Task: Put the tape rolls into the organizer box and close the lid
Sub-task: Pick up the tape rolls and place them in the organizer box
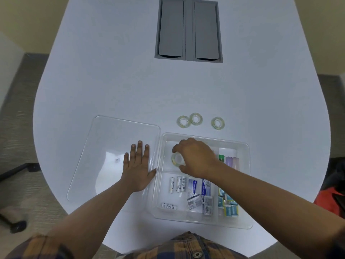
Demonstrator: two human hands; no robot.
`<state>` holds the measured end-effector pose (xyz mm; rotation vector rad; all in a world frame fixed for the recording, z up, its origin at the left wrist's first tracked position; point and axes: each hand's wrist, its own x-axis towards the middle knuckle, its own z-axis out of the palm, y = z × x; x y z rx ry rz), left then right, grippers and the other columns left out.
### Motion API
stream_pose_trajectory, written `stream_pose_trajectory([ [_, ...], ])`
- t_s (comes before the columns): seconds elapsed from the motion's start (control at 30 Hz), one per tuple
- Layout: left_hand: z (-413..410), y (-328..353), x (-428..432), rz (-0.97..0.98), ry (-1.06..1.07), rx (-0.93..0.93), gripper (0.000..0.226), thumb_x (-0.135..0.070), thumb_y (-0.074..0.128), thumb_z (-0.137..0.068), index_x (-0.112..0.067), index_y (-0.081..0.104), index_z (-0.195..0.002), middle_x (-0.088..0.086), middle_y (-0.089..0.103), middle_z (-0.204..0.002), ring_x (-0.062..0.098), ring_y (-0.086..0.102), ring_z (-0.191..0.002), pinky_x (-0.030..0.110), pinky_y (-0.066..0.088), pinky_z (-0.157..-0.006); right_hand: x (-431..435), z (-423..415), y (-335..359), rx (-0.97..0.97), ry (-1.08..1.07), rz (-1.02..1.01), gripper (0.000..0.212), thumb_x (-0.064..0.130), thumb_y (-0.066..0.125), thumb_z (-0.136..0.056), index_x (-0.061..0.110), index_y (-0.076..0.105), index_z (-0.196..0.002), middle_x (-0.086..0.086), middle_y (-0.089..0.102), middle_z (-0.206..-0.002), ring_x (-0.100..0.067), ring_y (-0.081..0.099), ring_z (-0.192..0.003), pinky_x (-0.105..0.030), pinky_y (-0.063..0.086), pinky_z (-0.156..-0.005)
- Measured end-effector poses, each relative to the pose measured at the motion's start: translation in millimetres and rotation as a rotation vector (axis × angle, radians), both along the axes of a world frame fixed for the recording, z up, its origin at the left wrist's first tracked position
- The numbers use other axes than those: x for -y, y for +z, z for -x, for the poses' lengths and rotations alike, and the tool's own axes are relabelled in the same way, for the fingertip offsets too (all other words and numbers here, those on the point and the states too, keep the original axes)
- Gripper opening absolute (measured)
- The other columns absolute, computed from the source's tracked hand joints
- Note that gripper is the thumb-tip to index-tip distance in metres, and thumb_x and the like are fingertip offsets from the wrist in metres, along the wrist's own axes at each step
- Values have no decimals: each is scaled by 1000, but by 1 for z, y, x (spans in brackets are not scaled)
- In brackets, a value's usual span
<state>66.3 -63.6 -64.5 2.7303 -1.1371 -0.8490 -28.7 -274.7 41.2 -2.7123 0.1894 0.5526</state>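
- Right now the clear organizer box (203, 220) sits open on the white table (130, 81), its lid (104, 139) lying flat just to its left.
- Near compartments hold batteries (176, 185), small packets (199, 195) and teal-and-white pieces (228, 204); the far right one holds a green-capped item (221, 157) and pale tubes (232, 162).
- My right hand (196, 158) is inside the far left compartment, thumb and fingers closed around a tape roll (177, 159).
- My left hand (137, 168) lies flat on the lid, fingers spread, gripping nothing.
- Three more tape rolls (195, 119) lie on the table beyond the box, two touching, one apart.
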Motion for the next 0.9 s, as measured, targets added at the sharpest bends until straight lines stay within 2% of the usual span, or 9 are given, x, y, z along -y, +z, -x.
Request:
stream_pose_trajectory([
  [0.13,0,-2,-1,-7,2,6,91,-59,34,-91,-18,-30,-142,8,-34,-153,28,-36,-138,50,-11,-115,-7,-12,-10,-83,150,185,41,17,69,-80,18,57,-120,-4,63,-111,-26,58,-99,-34,44,-73],
  [0.23,0,-2,-1,-6,0,12,91,-60,33,-91,-17,-29,-142,9,-33,-154,29,-33,-139,51,-9,-115,-8,-16,-15,-169,186,222,38,14,67,-81,16,57,-118,-6,60,-111,-28,60,-99,-33,39,-65],
  [0.37,1,-2,-2,-6,0,22,89,-67,17,-84,-17,-28,-143,9,-32,-154,30,-31,-141,50,-10,-115,-10,-17,-21,-203,216,228,37,12,66,-82,15,58,-118,-6,61,-112,-28,60,-100,-34,41,-63],
  [0.47,1,-3,-2,-3,0,30,90,-70,7,-79,-17,-28,-143,8,-32,-154,29,-30,-141,50,-10,-115,-8,-16,-24,-214,206,206,37,12,66,-82,15,59,-118,-6,63,-113,-28,61,-102,-36,46,-68],
  [0.63,1,-4,-2,15,-2,32,90,-69,7,-79,-16,-25,-144,9,-30,-155,30,-29,-142,51,-8,-116,10,-16,-13,-116,30,38,46,32,68,-84,23,55,-127,-3,61,-126,-26,56,-116,-40,49,-86],
  [0.8,1,-7,-3,-2,-8,47,90,-69,4,-79,-16,-27,-144,8,-33,-154,28,-33,-140,50,-8,-116,51,-18,-2,151,-308,-86,24,38,65,-85,27,67,-105,7,71,-105,-19,64,-96,-31,49,-76],
  [0.9,1,-9,-3,-6,-12,48,91,-73,1,-78,-16,-27,-144,8,-35,-153,28,-34,-140,52,-5,-116,86,-17,-9,243,-508,-38,27,34,68,-83,23,67,-108,0,67,-111,-22,58,-104,-34,49,-80],
])
